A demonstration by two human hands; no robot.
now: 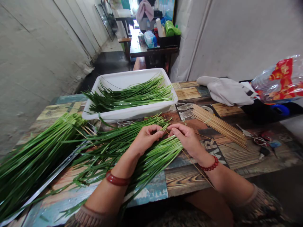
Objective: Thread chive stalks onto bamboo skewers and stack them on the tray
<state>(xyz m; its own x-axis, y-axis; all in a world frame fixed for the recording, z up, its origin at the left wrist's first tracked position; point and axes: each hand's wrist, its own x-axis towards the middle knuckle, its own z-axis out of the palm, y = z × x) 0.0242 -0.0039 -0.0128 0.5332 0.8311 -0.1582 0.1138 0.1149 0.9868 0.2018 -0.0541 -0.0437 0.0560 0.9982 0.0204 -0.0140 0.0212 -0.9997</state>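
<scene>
Long green garlic chives (163, 154) lie side by side on the table below my hands, pale stem ends to the right. My left hand (150, 135) pinches chive stems near their ends, thumb against fingers. Close beside it, my right hand (184, 138) is closed with its fingertips at the same stem ends. A thin bamboo skewer (197, 168) runs along the stem ends and under my right hand toward the table's front edge; its upper part is mostly hidden. More loose chives (115, 135) spread out beyond my left forearm.
A white plastic tub (132, 114) holding chives stands behind my hands. At left, a large chive bundle (44, 148) rests near a metal strip (55, 171). To the right lie a bundle of bamboo skewers (220, 127), a pale cap (227, 91), keys (264, 142) and a red-printed plastic bag (281, 78).
</scene>
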